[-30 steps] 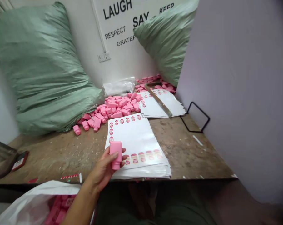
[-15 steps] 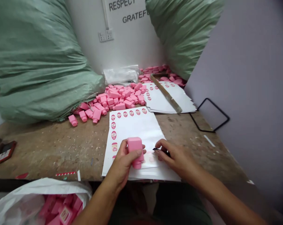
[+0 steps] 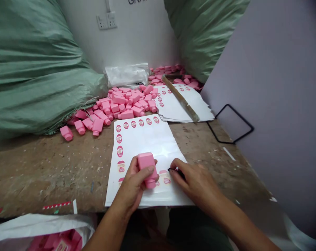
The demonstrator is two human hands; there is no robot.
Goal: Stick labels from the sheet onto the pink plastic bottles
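Note:
My left hand is closed around a small pink plastic bottle, its neck pointing down toward me and its thumb-side face showing no label. Under both hands lies a white sticker sheet with pink-and-cream labels along its top, left and lower parts. My right hand pinches a thin black pointed tool, mostly hidden by the fingers. The tool's tip rests by the upper right edge of a pink-and-cream label on the sheet, just right of the bottle.
A heap of pink bottles lies behind the sheet, beside a large green sack. More sticker sheets sit back right under a long flat bar. A white bag of pink bottles stands front left; a black wire frame is at right.
The view has tilted down and shifted slightly. My right hand has moved a little left relative to the sheet, bringing the tool tip to the label. My left hand still holds the bottle.

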